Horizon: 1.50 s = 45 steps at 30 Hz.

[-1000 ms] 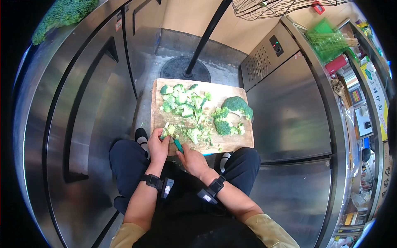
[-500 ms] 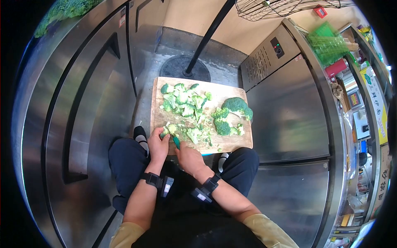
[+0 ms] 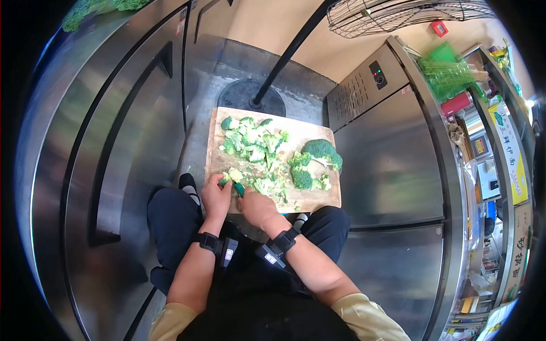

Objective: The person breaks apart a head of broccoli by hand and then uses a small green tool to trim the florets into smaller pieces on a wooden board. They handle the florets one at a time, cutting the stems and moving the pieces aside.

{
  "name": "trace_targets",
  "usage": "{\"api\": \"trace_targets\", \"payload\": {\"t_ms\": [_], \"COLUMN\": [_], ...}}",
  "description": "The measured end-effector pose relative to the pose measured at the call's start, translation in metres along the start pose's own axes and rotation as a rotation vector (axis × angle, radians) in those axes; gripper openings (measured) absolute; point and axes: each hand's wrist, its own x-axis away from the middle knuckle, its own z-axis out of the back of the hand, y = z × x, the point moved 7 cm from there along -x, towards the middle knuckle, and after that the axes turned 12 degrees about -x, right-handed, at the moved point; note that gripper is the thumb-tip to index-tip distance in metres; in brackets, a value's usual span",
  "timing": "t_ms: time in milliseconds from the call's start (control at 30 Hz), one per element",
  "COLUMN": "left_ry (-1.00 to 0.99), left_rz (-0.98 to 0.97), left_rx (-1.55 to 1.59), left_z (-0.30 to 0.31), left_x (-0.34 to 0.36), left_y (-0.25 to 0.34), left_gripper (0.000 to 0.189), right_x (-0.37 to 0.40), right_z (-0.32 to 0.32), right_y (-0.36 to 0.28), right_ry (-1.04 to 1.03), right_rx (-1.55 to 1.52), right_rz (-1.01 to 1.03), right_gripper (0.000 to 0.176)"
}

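Pinched in the fingers of my left hand [image 3: 216,197] is a broccoli floret [image 3: 232,175], held low at the near left of a wooden cutting board [image 3: 318,199]. My right hand [image 3: 257,208] grips a small knife with a green part [image 3: 239,188] showing, close beside the floret; its blade cannot be made out clearly. Cut florets [image 3: 250,141] lie in a pile at the board's far left. Toward the right sit a large broccoli head [image 3: 322,151] and smaller broccoli pieces [image 3: 302,171]. Loose trimmings [image 3: 273,186] are scattered just right of my hands.
Steel cabinet doors [image 3: 136,142] stand close on the left, and a steel refrigerator [image 3: 387,153] on the right. Beyond the board, a black pole rises from a round base [image 3: 242,96]. A wire fan cage [image 3: 398,16] hangs above. Shelves with packages [image 3: 483,136] line the far right.
The view has shifted slightly. Both hands stay together at the near left of the board, with the knife a little more upright beside the floret. The piles look the same.
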Motion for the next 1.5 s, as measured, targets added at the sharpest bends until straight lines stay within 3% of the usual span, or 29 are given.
{"api": "trace_targets", "payload": {"t_ms": [400, 600, 733, 867, 1067, 1500], "left_ry": [0.035, -0.155, -0.215, -0.252, -0.222, -0.238], "left_rz": [-0.031, 0.172, 0.388, 0.404, 0.2, 0.218], "left_rx": [-0.032, 0.12, 0.846, 0.837, 0.449, 0.444], "left_z": [-0.001, 0.0, -0.014, -0.014, -0.013, -0.021], "left_x": [0.001, -0.003, 0.002, 0.003, -0.003, -0.002], "left_y": [-0.001, -0.006, -0.017, -0.011, -0.007, -0.008], "left_gripper": [0.025, 0.028, 0.028, 0.028, 0.026, 0.026], "right_x": [0.024, 0.026, 0.032, 0.026, 0.022, 0.012], "right_z": [0.002, 0.0, 0.011, 0.01, 0.007, -0.012], "right_y": [0.005, 0.004, -0.004, 0.006, 0.015, 0.029], "right_ry": [0.079, 0.094, 0.081, -0.006, 0.025, 0.107], "right_rx": [-0.054, -0.017, -0.098, -0.193, -0.074, -0.047], "right_rz": [-0.015, -0.016, 0.06, 0.069, 0.088, 0.041], "right_gripper": [0.034, 0.033, 0.033, 0.032, 0.033, 0.033]}}
